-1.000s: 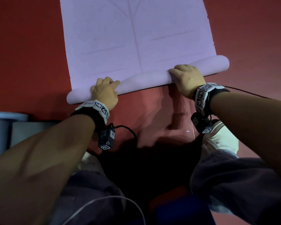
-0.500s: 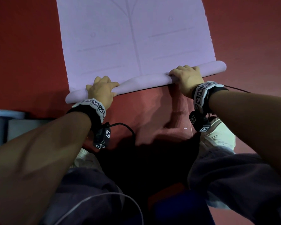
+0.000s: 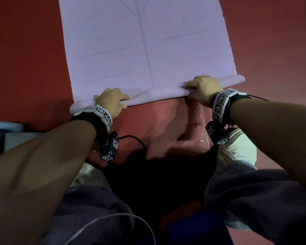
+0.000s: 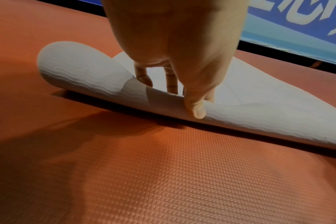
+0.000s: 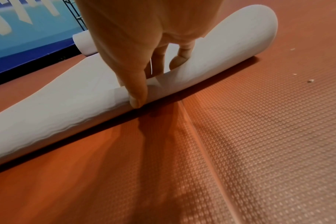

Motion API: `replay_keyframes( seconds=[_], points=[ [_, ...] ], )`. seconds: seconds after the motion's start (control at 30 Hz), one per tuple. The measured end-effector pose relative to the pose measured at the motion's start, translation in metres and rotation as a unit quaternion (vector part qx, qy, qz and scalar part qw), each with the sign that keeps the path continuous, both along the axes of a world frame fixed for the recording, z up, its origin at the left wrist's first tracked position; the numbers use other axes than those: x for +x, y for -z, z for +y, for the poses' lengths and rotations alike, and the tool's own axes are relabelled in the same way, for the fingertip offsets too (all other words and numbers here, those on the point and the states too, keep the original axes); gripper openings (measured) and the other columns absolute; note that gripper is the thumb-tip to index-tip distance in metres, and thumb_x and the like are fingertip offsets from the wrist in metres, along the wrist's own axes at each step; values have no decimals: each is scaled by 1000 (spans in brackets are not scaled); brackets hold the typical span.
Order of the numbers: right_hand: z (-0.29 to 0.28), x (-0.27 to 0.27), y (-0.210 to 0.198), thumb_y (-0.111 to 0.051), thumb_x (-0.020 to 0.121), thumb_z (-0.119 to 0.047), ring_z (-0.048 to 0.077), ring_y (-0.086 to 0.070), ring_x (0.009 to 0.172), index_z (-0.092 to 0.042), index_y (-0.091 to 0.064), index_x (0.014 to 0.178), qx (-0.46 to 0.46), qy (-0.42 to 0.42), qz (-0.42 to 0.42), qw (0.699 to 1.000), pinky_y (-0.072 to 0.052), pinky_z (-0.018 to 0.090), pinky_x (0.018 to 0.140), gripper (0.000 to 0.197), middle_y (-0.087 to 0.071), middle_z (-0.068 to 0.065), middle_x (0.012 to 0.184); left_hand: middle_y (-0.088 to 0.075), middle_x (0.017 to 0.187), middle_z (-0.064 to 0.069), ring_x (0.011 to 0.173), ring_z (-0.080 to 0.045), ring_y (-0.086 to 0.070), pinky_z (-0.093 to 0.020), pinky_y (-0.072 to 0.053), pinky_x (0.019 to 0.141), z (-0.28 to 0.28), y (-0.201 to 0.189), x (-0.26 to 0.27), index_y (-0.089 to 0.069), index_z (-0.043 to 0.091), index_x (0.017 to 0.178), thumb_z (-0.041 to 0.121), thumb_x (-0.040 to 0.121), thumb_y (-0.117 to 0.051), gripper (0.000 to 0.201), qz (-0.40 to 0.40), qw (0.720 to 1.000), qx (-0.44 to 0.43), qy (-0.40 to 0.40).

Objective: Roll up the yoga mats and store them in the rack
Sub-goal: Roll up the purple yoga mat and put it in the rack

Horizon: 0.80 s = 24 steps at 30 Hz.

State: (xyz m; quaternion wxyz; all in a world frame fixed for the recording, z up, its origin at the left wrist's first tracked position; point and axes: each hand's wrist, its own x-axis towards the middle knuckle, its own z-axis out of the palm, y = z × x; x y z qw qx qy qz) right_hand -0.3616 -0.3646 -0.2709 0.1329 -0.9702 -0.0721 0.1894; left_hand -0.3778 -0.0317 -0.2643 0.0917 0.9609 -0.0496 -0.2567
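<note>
A pale lilac yoga mat point(image 3: 145, 41) lies flat on the red floor, stretching away from me. Its near end is curled into a thin roll point(image 3: 157, 94) that runs left to right. My left hand point(image 3: 111, 101) grips the roll near its left end, fingers curled over the top and thumb on the near side point(image 4: 197, 110). My right hand point(image 3: 201, 89) grips the roll point(image 5: 86, 103) toward its right end in the same way, thumb point(image 5: 136, 100) pressed against the near face. The roll point(image 4: 86, 78) sags between the hands.
The textured red floor covering point(image 3: 166, 124) has a seam point(image 5: 201, 136) running toward me. A second pale roll point(image 5: 82, 44) lies beside a blue banner point(image 5: 29, 30) and a dark wire frame. A grey bin point(image 3: 0, 137) sits at my left. My knees and shoes are below.
Both hands have turned the roll away from me, and it now sits a little farther up the mat. The grip has shifted from resting on top to curling over it.
</note>
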Motion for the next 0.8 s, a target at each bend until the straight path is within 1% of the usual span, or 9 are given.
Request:
replay_keyframes(
  seconds=[0.13,0.3,0.4,0.43,0.5,0.57,0.67,0.73,0.8],
  points=[
    [0,2,-2,-66,86,-34,30,-55,112,-32,-67,117,-15,-6,21,1000,-43,47,92,31,-63,4,111,-61,111,5,115,-25,-50,-50,-36,98,0,-2,7,-68,38,121,24,94,-64,31,26,1000,-10,-9],
    [3,6,-2,-59,94,-36,30,-47,114,-41,-66,120,-29,-4,35,999,-38,48,96,28,-54,2,119,-67,118,4,114,-25,-57,-45,-44,100,5,-5,12,-68,37,124,24,91,-67,35,38,998,-41,-33],
    [6,13,-7,-58,94,-37,29,-49,118,-42,-66,119,-28,-7,68,997,-39,46,99,27,-57,-1,122,-69,117,3,111,-23,-60,-42,-48,98,8,-4,16,-69,35,123,22,91,-69,35,47,996,-61,-54],
    [6,18,-9,-60,93,-37,29,-53,117,-41,-67,118,-22,-6,79,997,-42,45,98,26,-61,-1,121,-70,115,3,109,-22,-61,-39,-48,96,8,-4,18,-70,33,122,21,90,-69,34,47,995,-66,-61],
    [3,28,-14,-64,92,-32,25,-58,113,-37,-69,118,-3,3,96,995,-45,33,90,27,-66,-1,119,-69,105,4,104,-21,-61,-32,-47,88,9,-3,21,-73,27,116,18,88,-71,29,40,993,-79,-83],
    [1,36,-18,-68,89,-23,22,-60,110,-29,-69,118,29,18,106,994,-40,24,83,30,-68,-1,116,-67,93,8,98,-19,-62,-28,-41,81,12,0,24,-71,23,106,15,86,-74,22,31,988,-102,-108],
    [0,43,-19,-69,85,-15,20,-58,99,-22,-64,112,52,32,110,992,-37,23,78,28,-67,0,110,-65,88,7,93,-19,-61,-27,-39,79,15,1,29,-69,22,100,14,86,-74,17,43,988,-108,-100],
    [0,46,-15,-66,85,-14,19,-55,93,-21,-63,107,44,26,114,992,-37,25,77,23,-67,1,108,-66,91,3,94,-20,-61,-28,-41,81,16,1,33,-70,19,103,14,87,-73,17,58,988,-112,-92],
    [-1,50,-12,-64,87,-15,21,-55,93,-21,-64,106,32,13,113,993,-37,26,78,21,-66,2,105,-66,95,0,95,-22,-62,-29,-44,84,15,0,37,-70,15,106,13,88,-73,19,64,988,-115,-76]
  ],
)
